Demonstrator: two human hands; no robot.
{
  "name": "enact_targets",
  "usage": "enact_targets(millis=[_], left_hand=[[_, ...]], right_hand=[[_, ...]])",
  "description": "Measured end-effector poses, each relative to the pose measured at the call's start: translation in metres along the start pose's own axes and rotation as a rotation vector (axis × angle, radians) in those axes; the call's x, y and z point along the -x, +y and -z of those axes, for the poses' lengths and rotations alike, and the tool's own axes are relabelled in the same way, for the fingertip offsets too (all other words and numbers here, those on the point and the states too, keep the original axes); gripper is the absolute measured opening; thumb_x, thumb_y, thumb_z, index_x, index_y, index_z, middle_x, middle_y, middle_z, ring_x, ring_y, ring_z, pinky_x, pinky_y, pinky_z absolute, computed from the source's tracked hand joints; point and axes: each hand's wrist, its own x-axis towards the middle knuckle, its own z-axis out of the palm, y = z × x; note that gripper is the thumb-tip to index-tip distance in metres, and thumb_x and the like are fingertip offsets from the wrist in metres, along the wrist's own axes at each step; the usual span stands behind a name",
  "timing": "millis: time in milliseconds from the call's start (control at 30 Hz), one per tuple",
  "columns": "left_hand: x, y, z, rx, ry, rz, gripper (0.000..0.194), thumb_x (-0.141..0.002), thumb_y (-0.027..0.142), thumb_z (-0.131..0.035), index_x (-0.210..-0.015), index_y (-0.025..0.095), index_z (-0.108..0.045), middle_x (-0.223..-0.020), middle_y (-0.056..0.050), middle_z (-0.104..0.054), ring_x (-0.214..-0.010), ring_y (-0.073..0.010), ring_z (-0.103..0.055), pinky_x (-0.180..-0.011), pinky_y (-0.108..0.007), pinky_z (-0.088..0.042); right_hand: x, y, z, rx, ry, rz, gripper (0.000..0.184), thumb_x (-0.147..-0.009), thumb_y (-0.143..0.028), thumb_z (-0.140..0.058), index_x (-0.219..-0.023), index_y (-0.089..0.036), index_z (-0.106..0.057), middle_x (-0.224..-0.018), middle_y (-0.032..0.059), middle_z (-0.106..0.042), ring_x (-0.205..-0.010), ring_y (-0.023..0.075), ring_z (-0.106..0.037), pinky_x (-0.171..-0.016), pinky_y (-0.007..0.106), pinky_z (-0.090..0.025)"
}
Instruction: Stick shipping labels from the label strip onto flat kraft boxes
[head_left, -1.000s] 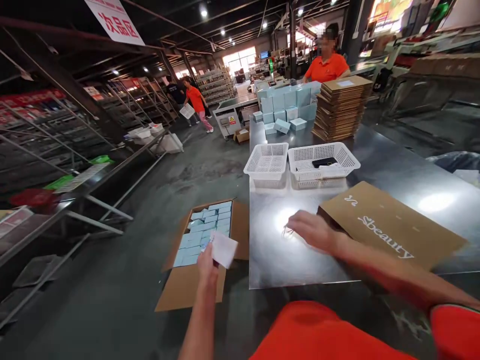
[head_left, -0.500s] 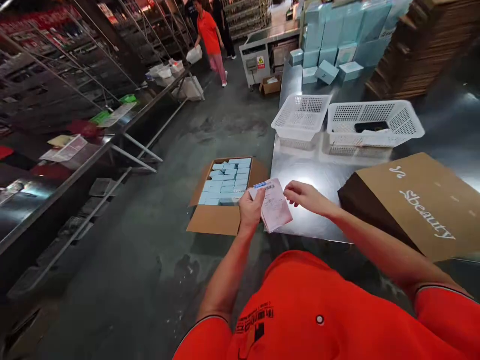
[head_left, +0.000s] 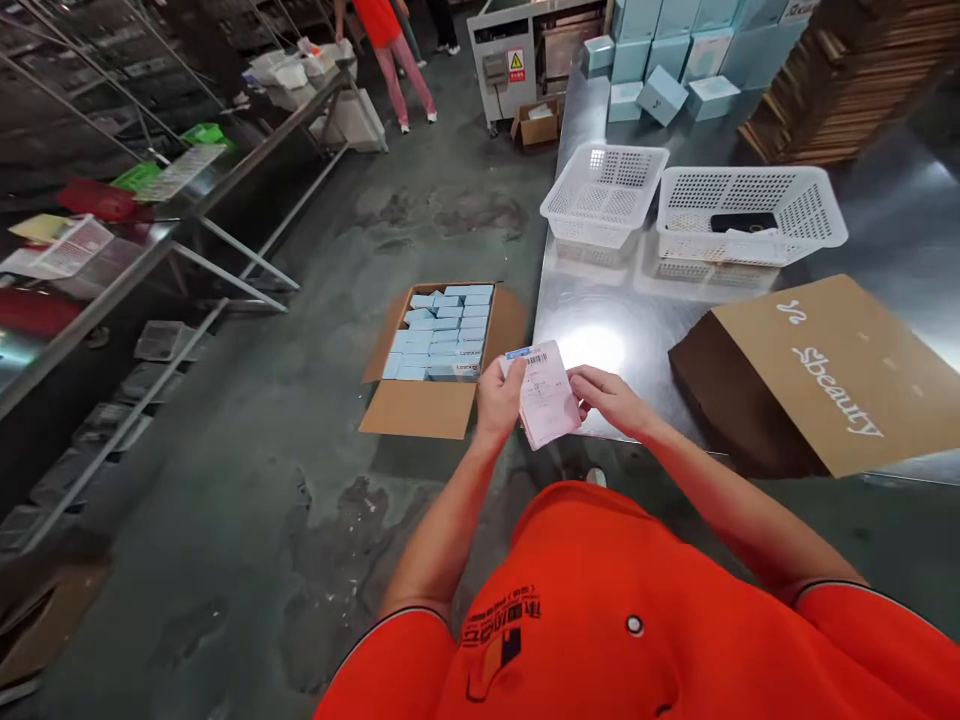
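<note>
A small stack of printed paper slips (head_left: 549, 394), with a barcode and a blue strip along the top, is gripped at its left edge by my left hand (head_left: 498, 400), the thumb lying over the front. My right hand (head_left: 609, 398) has its fingers closed at the stack's right edge, the fingertips partly behind the paper. Beyond my left hand, an open cardboard carton (head_left: 418, 410) on the floor holds rows of small light-blue boxes (head_left: 435, 345). To the right, a brown carton (head_left: 840, 390) printed "beauty" lies on the metal table (head_left: 570, 300).
Two white plastic baskets (head_left: 600, 190) stand on the table, the right one with a dark flat object (head_left: 742, 222) inside. Light-blue boxes (head_left: 664, 95) and stacked flat cardboard (head_left: 847, 100) are behind them. A long bench (head_left: 255, 150) runs along the left. A person in orange (head_left: 386, 40) stands far ahead.
My right hand has come in to touch the slips' right edge; before, it was just apart from them. The view has tilted lower. The person at the back has shifted in view.
</note>
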Motion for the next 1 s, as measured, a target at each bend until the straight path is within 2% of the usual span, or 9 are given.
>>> enact_targets(millis=[133, 267, 400, 467, 567, 667, 800, 867, 1000], left_hand=[[0.001, -0.012, -0.012, 0.137, -0.109, 0.106, 0.035, -0.076, 0.048, -0.063, -0.08, 0.014, -0.061, -0.071, -0.002, -0.061, -0.064, -0.0115, -0.053, -0.059, -0.022, -0.041], [0.013, -0.02, -0.041, 0.244, -0.178, 0.194, 0.043, -0.076, 0.058, -0.06, -0.083, 0.016, -0.056, -0.071, 0.001, -0.057, -0.06, -0.0103, -0.051, -0.055, -0.021, -0.039], [0.033, -0.028, -0.077, 0.153, -0.156, 0.255, 0.053, -0.077, 0.069, -0.051, -0.079, 0.015, -0.054, -0.072, -0.003, -0.058, -0.064, -0.0131, -0.053, -0.056, -0.023, -0.041], [0.041, -0.03, -0.094, 0.063, -0.072, 0.218, 0.054, -0.08, 0.069, -0.045, -0.076, 0.016, -0.053, -0.07, -0.004, -0.058, -0.063, -0.0137, -0.053, -0.056, -0.024, -0.04], [0.052, -0.024, -0.116, -0.058, 0.038, 0.058, 0.05, -0.083, 0.066, -0.045, -0.073, 0.018, -0.054, -0.065, -0.002, -0.056, -0.058, -0.0123, -0.049, -0.055, -0.023, -0.038], [0.063, -0.005, -0.138, 0.055, 0.043, 0.005, 0.051, -0.079, 0.068, -0.05, -0.07, 0.018, -0.055, -0.06, -0.001, -0.055, -0.055, -0.0117, -0.048, -0.053, -0.023, -0.038], [0.069, 0.022, -0.184, 0.354, 0.01, 0.153, 0.059, -0.071, 0.074, -0.054, -0.077, 0.016, -0.06, -0.067, -0.004, -0.063, -0.052, -0.0138, -0.054, -0.048, -0.024, -0.041], [0.067, 0.029, -0.217, 0.316, -0.018, 0.182, 0.059, -0.069, 0.074, -0.057, -0.074, 0.016, -0.061, -0.065, -0.005, -0.063, -0.052, -0.0147, -0.055, -0.046, -0.024, -0.041], [0.063, 0.031, -0.294, 0.126, -0.187, 0.153, 0.056, -0.067, 0.07, -0.063, -0.069, 0.014, -0.063, -0.063, -0.005, -0.063, -0.058, -0.0156, -0.055, -0.05, -0.024, -0.042]], right_hand=[[0.013, 0.017, 0.002, 0.129, 0.012, -0.027, 0.046, -0.084, -0.06, -0.05, -0.08, -0.014, -0.054, -0.071, -0.0006, -0.051, -0.062, 0.009, -0.045, -0.055, 0.02, -0.037], [0.029, 0.027, 0.008, 0.264, 0.26, -0.026, 0.045, -0.086, -0.057, -0.045, -0.072, -0.014, -0.05, -0.065, -0.0012, -0.045, -0.062, 0.0094, -0.039, -0.055, 0.02, -0.03], [0.042, 0.028, 0.016, 0.391, 0.472, 0.0, 0.038, -0.089, -0.05, -0.039, -0.073, -0.016, -0.046, -0.067, -0.0009, -0.046, -0.063, 0.0102, -0.039, -0.057, 0.022, -0.03], [0.043, 0.024, 0.023, 0.416, 0.513, 0.011, 0.036, -0.091, -0.048, -0.036, -0.074, -0.017, -0.043, -0.067, -0.0012, -0.044, -0.062, 0.0104, -0.039, -0.058, 0.023, -0.03], [0.038, 0.009, 0.035, 0.365, 0.644, 0.063, 0.039, -0.093, -0.05, -0.031, -0.076, -0.018, -0.043, -0.068, -0.001, -0.043, -0.062, 0.0108, -0.04, -0.06, 0.024, -0.032], [0.03, -0.014, 0.053, 0.178, 0.637, 0.122, 0.05, -0.089, -0.064, -0.033, -0.071, -0.018, -0.04, -0.065, -0.0005, -0.042, -0.06, 0.0106, -0.038, -0.056, 0.023, -0.033], [0.036, -0.048, 0.112, -0.19, 0.283, 0.09, 0.058, -0.079, -0.075, -0.041, -0.073, -0.017, -0.043, -0.067, 0.0011, -0.047, -0.063, 0.0114, -0.043, -0.056, 0.023, -0.039], [0.05, -0.06, 0.158, -0.118, 0.153, 0.073, 0.056, -0.08, -0.071, -0.044, -0.073, -0.016, -0.045, -0.069, 0.0014, -0.048, -0.064, 0.0115, -0.044, -0.058, 0.023, -0.04], [0.082, -0.056, 0.253, 0.158, 0.215, 0.176, 0.047, -0.087, -0.06, -0.042, -0.07, -0.016, -0.045, -0.072, 0.0021, -0.049, -0.068, 0.0119, -0.043, -0.061, 0.023, -0.038]])
